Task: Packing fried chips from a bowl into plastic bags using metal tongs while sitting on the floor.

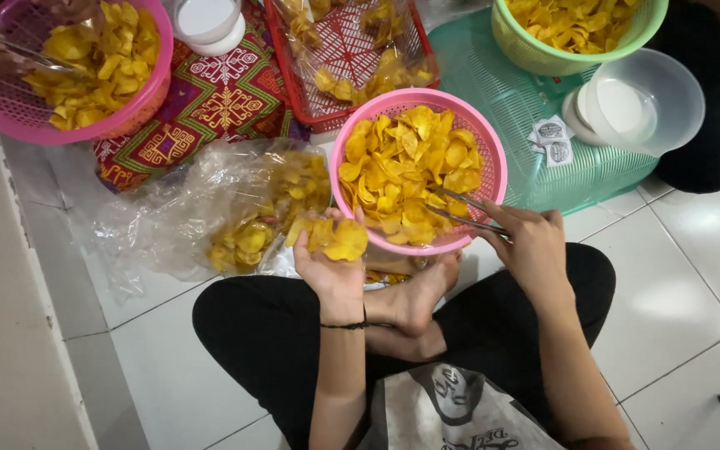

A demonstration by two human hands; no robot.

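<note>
I sit cross-legged on a white tile floor. My left hand (327, 262) is palm up and cradles a small pile of yellow chips (333, 236) beside a pink basket (493, 154) full of the same chips. My right hand (531, 242) grips metal tongs (464, 212) whose tips reach into the chips at the basket's near side. A clear plastic bag (210, 208) holding more yellow chips lies just left of my left hand.
Another pink basket of chips (10, 104) sits far left, with another person's hand and tongs (10, 50) over it. A red tray (343, 108), a green basket (543, 58), a teal tray (510, 108), clear plastic containers (652, 100) and a patterned cloth (210, 100) surround them.
</note>
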